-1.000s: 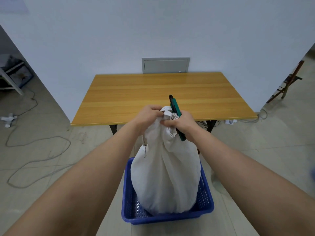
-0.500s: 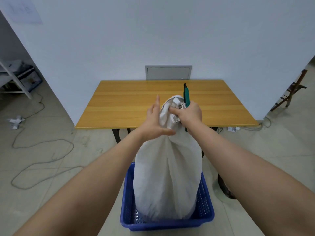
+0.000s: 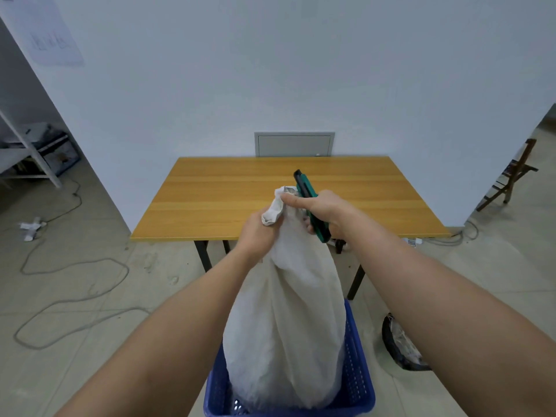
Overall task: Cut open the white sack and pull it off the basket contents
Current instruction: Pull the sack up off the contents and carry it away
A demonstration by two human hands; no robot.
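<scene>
The white sack (image 3: 285, 326) stands upright in the blue basket (image 3: 358, 371) on the floor, just in front of the near edge of the wooden counter (image 3: 240, 188), and its body fills most of the basket. Its gathered neck rises between both hands, level with the counter's near edge. The left hand (image 3: 255, 236) has its grip clamped on the left side of the neck, fingers curled round a folded flap of cloth that sticks up out of the fist. The right hand (image 3: 326, 210) has its grip clamped on a green-and-black cutter (image 3: 310, 203), which lies slanted in the palm with its black tip pointing up and away over the counter and its butt end poking out below the hand. The right thumb stretches left along the top of the sack's neck and touches the cloth there. Whether the blade is out cannot be told. On the floor to the left lies a loose grey cable (image 3: 75, 296), and to the right of the basket a dark round bin (image 3: 400, 347) with a liner is partly hidden by the right forearm
</scene>
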